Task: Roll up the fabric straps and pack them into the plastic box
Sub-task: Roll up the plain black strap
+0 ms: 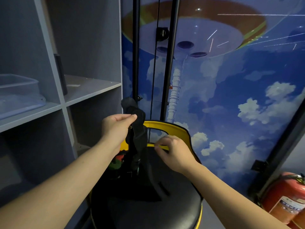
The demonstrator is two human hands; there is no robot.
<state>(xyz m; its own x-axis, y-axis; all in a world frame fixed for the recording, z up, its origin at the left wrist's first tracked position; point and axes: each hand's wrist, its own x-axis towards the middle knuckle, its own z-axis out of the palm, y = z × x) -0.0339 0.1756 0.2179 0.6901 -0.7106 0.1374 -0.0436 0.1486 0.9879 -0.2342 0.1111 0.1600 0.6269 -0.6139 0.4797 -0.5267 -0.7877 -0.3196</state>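
Plastic box [19, 95] on shelf [92, 88] at left — chair [148, 204] before it — extinguisher [285, 200] right.

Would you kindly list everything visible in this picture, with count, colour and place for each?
Black fabric strap: one, black, hanging from the left hand above the chair seat.
Clear plastic box: one, transparent, on the shelf at far left.
Grey shelving unit: one, grey, left side.
Black-and-yellow chair: one, black seat with yellow back, bottom centre.
Red and green items: number unclear, beside the strap's lower end; too dark to identify.
Red fire extinguisher: one, red, bottom right corner.
Sky-and-cloud wall mural: one, blue and white, behind the chair.
Black vertical poles: two, black, in front of the mural.
Left hand: pinches the strap.
Right hand: fingers curled at the chair's yellow back; grip unclear.
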